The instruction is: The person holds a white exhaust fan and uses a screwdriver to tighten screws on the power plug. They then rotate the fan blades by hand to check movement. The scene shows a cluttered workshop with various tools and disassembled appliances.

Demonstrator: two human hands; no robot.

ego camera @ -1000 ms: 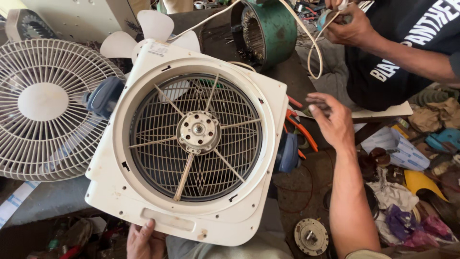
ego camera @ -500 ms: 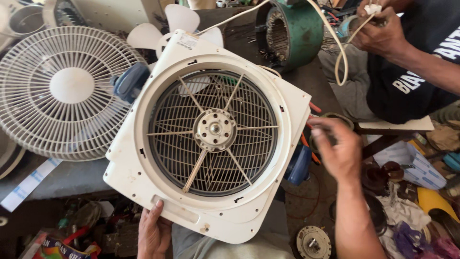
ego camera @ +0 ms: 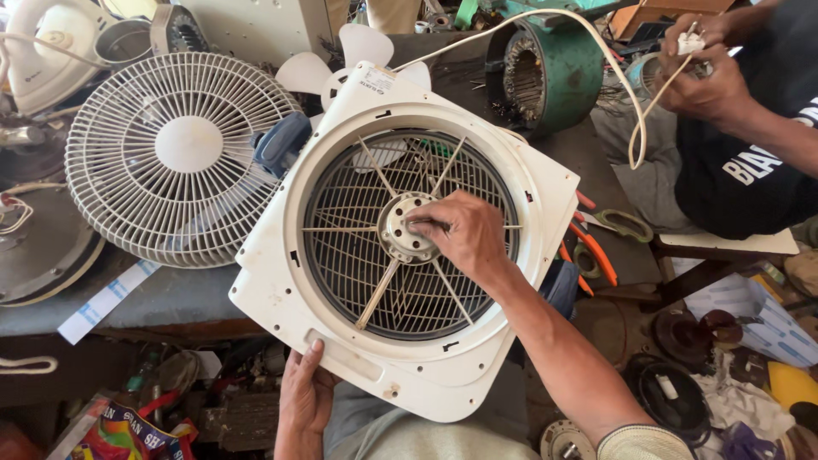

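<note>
Two hands on one white square fan housing [ego camera: 477, 375], which sits tilted in the person's lap, near centre of the scene, grille face up. Right hand [ego camera: 456, 234] is dead centre, fingertips pinched on the round metal hub [ego camera: 407, 228] where the spokes meet; the forearm comes in from the near right, so it crosses the right half of the grille. Left hand [ego camera: 305, 400] grips the near-left edge of the housing, thumb on top, fingers hidden under, steadying it. The hub lies far and to the right of the left hand, directly under the right; the right is the only one on it. Housing has no long axis, its diagonal runs near to far. To the left, a round white fan guard [ego camera: 183, 153] lies on the table [ego camera: 162, 298], just beside the housing. Far right, another person's hands [ego camera: 703, 72] hold a white cord [ego camera: 626, 85], well apart.
</note>
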